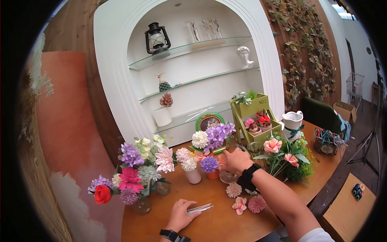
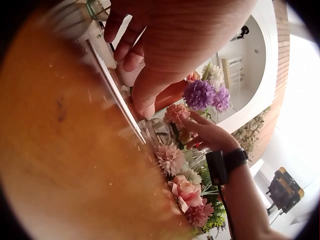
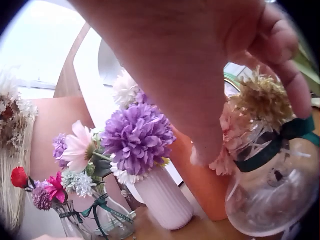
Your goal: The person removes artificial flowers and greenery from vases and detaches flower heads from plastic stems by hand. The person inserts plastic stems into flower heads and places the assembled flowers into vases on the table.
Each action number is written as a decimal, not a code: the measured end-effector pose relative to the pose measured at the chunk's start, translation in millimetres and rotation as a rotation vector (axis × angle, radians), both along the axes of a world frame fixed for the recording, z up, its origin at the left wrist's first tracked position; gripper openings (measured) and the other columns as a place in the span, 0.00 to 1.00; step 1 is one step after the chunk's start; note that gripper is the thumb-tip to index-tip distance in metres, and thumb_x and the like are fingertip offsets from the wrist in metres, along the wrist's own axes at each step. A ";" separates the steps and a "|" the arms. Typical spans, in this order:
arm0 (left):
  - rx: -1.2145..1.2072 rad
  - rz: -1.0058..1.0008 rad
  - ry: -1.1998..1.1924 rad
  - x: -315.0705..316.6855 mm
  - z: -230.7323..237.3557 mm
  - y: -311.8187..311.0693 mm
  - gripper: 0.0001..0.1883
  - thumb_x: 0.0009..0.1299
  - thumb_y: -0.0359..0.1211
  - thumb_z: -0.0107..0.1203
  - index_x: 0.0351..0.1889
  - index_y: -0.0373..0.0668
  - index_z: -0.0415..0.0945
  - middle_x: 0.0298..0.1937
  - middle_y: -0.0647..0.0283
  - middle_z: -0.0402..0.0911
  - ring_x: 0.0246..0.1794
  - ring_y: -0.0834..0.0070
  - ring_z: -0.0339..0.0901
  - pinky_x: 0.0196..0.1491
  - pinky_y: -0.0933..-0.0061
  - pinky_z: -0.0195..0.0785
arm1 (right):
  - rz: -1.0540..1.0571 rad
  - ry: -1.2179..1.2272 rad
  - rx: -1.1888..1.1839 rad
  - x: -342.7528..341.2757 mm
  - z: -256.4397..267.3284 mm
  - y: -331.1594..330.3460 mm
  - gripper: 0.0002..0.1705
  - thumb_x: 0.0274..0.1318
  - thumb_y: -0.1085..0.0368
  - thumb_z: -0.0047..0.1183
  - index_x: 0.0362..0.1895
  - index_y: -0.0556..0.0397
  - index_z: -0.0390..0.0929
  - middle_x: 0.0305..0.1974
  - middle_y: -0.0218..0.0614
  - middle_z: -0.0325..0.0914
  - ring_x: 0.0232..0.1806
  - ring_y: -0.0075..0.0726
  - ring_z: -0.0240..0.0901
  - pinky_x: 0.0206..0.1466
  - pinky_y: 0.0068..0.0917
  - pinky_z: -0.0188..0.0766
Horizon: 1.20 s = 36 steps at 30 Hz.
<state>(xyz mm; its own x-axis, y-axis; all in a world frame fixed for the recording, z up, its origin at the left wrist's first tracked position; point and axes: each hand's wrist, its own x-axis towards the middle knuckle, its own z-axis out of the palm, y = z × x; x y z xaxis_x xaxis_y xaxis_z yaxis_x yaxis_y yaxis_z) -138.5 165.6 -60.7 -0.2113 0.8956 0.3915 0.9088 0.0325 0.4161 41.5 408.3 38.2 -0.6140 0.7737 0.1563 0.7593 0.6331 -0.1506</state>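
My left hand rests on the table beside thin white sticks, which lie between its spread thumb and fingers. In the left wrist view the sticks lie under the hand. My right hand reaches over a clear glass vase with a dark green ribbon. Its thumb and fingers curve round a peach flower and a yellowish-brown flower at the vase's mouth; the exact contact is partly hidden. A purple pompom flower stands just left of it in an orange vase.
Loose pink flowers lie at the table's front right. Mixed bouquets in glass vases stand left, beside a pink vase. Behind are a green stand and a white pitcher; a basket sits far right.
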 end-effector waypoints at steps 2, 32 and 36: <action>0.009 0.010 -0.030 2.1 2.8 -1.0 0.20 0.57 0.42 0.70 0.47 0.47 0.83 0.41 0.59 0.77 0.47 0.59 0.74 0.52 0.62 0.68 | 0.012 -0.026 -0.098 -3.8 6.3 5.1 0.40 0.51 0.36 0.60 0.62 0.43 0.69 0.59 0.52 0.70 0.60 0.55 0.70 0.59 0.47 0.68; -0.112 -0.596 -1.010 29.3 2.0 -6.1 0.22 0.80 0.36 0.45 0.68 0.35 0.60 0.58 0.56 0.76 0.58 0.71 0.74 0.62 0.68 0.66 | 0.702 0.873 -0.278 21.6 -33.7 -101.7 0.09 0.49 0.66 0.62 0.32 0.56 0.76 0.29 0.33 0.73 0.26 0.24 0.69 0.30 0.23 0.67; -0.203 -0.491 -0.982 32.9 2.9 -5.9 0.15 0.81 0.37 0.42 0.53 0.35 0.71 0.37 0.63 0.79 0.38 0.76 0.78 0.43 0.75 0.71 | 0.659 0.952 -0.313 13.1 -44.0 -111.1 0.09 0.50 0.66 0.61 0.31 0.56 0.75 0.31 0.34 0.74 0.26 0.26 0.69 0.30 0.25 0.68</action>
